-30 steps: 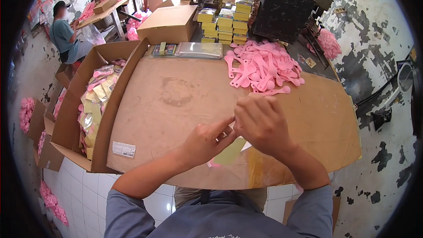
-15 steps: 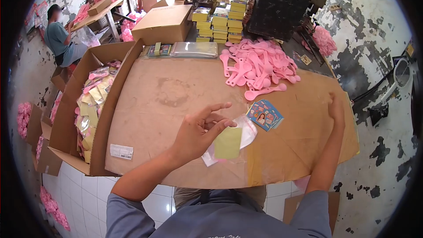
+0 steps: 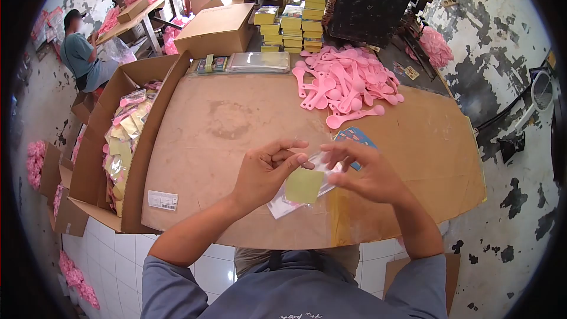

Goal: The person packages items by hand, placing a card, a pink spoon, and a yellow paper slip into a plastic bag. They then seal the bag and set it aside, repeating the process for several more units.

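Observation:
My left hand [image 3: 269, 171] is held over the cardboard-covered table [image 3: 201, 165], thumb and index finger bent toward each other at the upper left corner of a yellow-green card [image 3: 304, 186]. Whether the fingertips grip anything is too small to tell. Clear plastic bags [image 3: 282, 205] lie under and around the card. My right hand [image 3: 369, 171] hovers at the card's right side, fingers apart and holding nothing visible. Behind it, blue printed cards [image 3: 356, 136] are partly hidden. Farther back lies a heap of pink spoons [image 3: 354, 80], with one spoon [image 3: 353, 117] at its front edge.
An open carton [image 3: 155, 124] of filled packets stands at the left. Along the back are a closed box [image 3: 215, 28], a stack of clear sleeves [image 3: 260, 62], yellow-edged card stacks [image 3: 292, 20] and a dark machine [image 3: 369, 6]. A person [image 3: 80, 53] sits at the far left.
My right hand has come in from the right side of the table to beside the yellow-green card, now covering part of the blue cards. My left hand has barely moved.

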`<action>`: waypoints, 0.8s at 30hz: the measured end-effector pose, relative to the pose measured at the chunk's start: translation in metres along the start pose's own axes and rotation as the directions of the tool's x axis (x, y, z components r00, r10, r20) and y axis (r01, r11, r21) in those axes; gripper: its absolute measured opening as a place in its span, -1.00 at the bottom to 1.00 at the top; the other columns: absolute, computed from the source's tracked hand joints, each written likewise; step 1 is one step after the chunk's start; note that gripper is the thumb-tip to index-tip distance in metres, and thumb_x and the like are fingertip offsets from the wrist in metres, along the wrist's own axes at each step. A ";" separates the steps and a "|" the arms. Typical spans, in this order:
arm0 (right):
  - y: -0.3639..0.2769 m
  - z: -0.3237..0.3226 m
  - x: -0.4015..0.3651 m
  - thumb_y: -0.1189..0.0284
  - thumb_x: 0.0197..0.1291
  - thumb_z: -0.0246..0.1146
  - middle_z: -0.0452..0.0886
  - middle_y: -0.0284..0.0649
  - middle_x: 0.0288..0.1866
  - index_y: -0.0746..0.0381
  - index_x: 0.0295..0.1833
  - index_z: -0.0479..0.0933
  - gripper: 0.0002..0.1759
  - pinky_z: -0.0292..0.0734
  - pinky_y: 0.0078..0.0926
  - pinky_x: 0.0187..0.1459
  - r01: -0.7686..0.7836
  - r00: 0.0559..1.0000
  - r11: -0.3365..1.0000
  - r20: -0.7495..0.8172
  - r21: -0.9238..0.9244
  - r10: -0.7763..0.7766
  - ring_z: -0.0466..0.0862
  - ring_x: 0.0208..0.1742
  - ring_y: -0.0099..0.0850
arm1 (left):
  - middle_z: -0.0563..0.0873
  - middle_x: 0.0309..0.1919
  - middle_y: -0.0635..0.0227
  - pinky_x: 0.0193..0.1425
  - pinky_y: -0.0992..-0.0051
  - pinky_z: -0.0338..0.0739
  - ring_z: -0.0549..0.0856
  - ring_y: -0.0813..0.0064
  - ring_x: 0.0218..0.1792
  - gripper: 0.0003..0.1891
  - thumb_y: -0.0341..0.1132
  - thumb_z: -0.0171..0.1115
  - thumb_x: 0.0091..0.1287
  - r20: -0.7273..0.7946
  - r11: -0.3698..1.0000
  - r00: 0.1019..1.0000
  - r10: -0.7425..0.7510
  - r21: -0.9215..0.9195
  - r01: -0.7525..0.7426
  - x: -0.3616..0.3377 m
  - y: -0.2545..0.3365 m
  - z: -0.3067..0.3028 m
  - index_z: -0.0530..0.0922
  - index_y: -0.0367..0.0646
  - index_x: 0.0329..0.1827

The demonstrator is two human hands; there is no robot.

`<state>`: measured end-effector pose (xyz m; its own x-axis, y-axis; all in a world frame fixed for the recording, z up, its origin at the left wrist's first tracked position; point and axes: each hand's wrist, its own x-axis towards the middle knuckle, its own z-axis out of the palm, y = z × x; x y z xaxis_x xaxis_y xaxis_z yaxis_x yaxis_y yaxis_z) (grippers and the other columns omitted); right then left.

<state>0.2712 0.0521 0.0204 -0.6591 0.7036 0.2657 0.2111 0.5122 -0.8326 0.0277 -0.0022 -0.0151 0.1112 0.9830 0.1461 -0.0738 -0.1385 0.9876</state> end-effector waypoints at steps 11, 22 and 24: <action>0.018 0.005 0.019 0.51 0.42 0.38 0.74 -0.30 -0.08 0.36 0.12 0.65 -0.77 0.60 -0.63 -0.07 -0.201 0.979 0.877 0.098 0.436 0.176 0.69 -0.08 -0.62 | 0.82 0.02 0.16 0.21 0.47 0.70 0.78 0.51 0.05 -0.71 -0.39 0.29 0.55 0.044 0.995 0.995 -0.085 -0.051 0.087 0.005 -0.005 -0.008 0.66 -0.39 0.22; 0.043 0.003 0.013 0.59 0.40 0.34 0.75 -0.32 -0.11 0.34 0.05 0.73 -0.83 0.60 -0.57 -0.02 -0.128 0.991 0.848 0.026 0.514 0.134 0.70 -0.07 -0.62 | 0.84 0.01 0.25 0.09 0.52 0.73 0.78 0.57 -0.03 -0.73 -0.40 0.29 0.55 0.091 0.999 0.995 0.029 0.022 -0.031 0.004 -0.011 -0.011 0.71 -0.33 0.21; 0.046 0.002 0.010 0.59 0.40 0.34 0.75 -0.33 -0.11 0.34 0.05 0.74 -0.82 0.60 -0.57 -0.02 -0.166 0.985 0.857 0.043 0.488 0.166 0.70 -0.07 -0.63 | 0.85 -0.01 0.26 0.08 0.53 0.72 0.78 0.59 -0.04 -0.72 -0.39 0.29 0.55 0.122 0.997 0.990 0.069 0.005 -0.070 0.005 -0.013 -0.013 0.71 -0.34 0.21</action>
<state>0.2734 0.0814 -0.0158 -0.6455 0.7569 0.1021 -0.0616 0.0816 -0.9948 0.0167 0.0055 -0.0278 0.2254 0.9491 0.2202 -0.0766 -0.2080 0.9751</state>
